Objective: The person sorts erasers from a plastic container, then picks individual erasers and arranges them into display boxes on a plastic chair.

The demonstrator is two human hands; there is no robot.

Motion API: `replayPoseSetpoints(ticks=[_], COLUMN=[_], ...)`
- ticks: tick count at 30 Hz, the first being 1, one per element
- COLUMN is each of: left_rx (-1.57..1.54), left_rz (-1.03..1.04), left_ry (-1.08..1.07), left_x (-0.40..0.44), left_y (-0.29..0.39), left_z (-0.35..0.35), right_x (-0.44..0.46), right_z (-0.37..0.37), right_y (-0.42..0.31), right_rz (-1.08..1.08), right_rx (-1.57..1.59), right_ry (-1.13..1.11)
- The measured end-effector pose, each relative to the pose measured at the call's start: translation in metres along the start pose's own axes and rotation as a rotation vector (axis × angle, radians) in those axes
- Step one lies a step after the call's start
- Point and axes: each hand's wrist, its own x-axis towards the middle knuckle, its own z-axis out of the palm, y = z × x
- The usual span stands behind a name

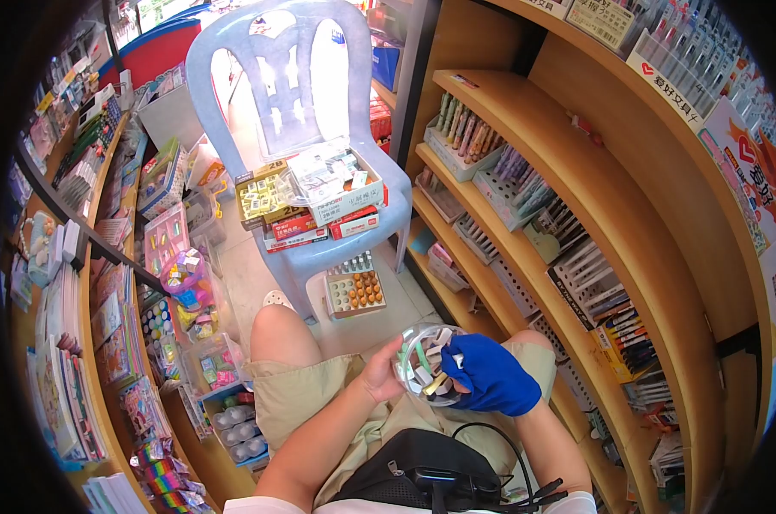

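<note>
Above my lap, my left hand point(383, 371) grips the side of a round clear plastic tub point(412, 392). Small white, green and yellow pieces, which look like erasers, fill the tub. A blue cloth point(493, 375) covers most of my right hand point(461, 385), at the tub's right side; a few fingertips show near the rim, and the cloth lies between them and the palm. On the blue plastic chair point(319, 257) ahead stand a yellow box point(268, 199) of small items, a white box point(345, 206) with a clear lid on it, and red-and-white boxes point(295, 228) beneath.
Curved wooden shelves point(568, 128) with pens and boxes rise on the right. Shelves of books and packets point(118, 343) line the left, with plastic bins point(212, 364) beside them. A box of brown and grey round items point(353, 294) sits on the floor under the chair.
</note>
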Motion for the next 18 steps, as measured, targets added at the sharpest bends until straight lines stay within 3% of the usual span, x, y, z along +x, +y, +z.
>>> replayPoseSetpoints(ticks=[2,5,12,18], left_rx=[-0.002,-0.021,0.014,0.015], left_rz=[0.01,0.018,0.022,0.017], left_ry=[-0.031,-0.091,-0.129,-0.106], left_x=[0.001,0.002,0.0,0.0], left_y=[0.0,0.0,0.004,0.004], left_z=[0.0,0.0,0.015,0.016], right_x=[0.0,-0.001,-0.003,0.003], right_z=[0.0,-0.002,0.01,0.004], right_y=[-0.003,-0.005,0.001,-0.005], right_rz=[-0.012,0.133,0.284,0.144], right_rx=[0.052,0.281,0.41,0.227], right_ry=[0.056,0.044,0.102,0.093])
